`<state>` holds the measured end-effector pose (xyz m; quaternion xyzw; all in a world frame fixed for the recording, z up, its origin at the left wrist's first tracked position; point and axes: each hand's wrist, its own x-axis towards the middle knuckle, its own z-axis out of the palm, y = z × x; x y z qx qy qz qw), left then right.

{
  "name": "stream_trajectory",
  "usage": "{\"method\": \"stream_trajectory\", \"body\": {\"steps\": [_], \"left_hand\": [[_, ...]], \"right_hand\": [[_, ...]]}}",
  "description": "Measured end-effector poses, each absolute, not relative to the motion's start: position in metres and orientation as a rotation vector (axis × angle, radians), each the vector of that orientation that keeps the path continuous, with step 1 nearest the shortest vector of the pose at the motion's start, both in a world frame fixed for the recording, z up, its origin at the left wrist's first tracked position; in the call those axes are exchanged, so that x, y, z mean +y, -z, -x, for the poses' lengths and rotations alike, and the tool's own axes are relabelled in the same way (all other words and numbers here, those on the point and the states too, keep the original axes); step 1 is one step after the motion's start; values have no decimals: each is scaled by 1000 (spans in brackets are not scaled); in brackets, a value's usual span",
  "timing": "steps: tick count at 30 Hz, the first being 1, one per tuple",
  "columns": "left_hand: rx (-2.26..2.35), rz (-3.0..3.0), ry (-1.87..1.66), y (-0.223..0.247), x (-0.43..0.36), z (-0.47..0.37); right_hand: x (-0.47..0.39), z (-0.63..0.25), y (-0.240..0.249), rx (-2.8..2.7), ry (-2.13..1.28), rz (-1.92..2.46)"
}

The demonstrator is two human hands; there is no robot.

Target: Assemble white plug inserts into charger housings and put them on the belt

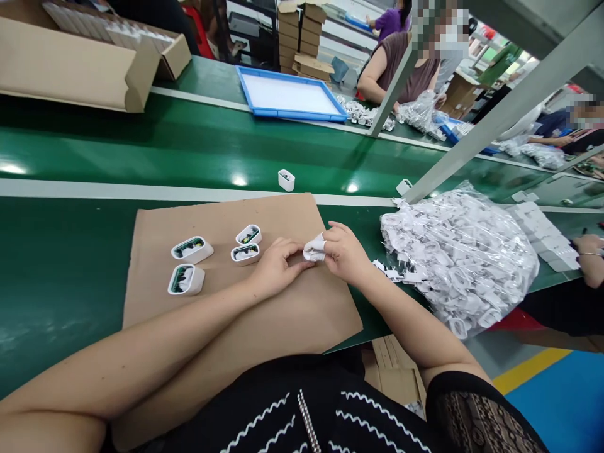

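As the head view shows, left hand (278, 267) and right hand (346, 253) pinch a small white case (313, 249) between nearly closed fingertips, over the cardboard (321, 302) near its right edge. Step looks like two-handed fitting, next move calling for steady pressure; long axis seems crosswise, open end's direction unclear.
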<state>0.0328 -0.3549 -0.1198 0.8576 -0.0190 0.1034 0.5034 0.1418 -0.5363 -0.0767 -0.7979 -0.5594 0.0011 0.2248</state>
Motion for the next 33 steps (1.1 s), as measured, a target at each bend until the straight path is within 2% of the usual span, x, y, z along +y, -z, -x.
{"method": "stream_trajectory", "body": {"steps": [6,10,22,33], "left_hand": [[-48,-2098,-263,118,-356,-32],[-37,-2107,-257,117,-357,-33],[-44,-2076,-239,121,-354,-36],[-29,-2115,-261,119,-359,-33]], "right_hand": [[-540,-139,68,-1333,-69,2123],[-540,-135,61,-1408,50,2138],[-531,-142,71,-1518,11,2217],[-523,-135,55,-1474,-62,2378]]}}
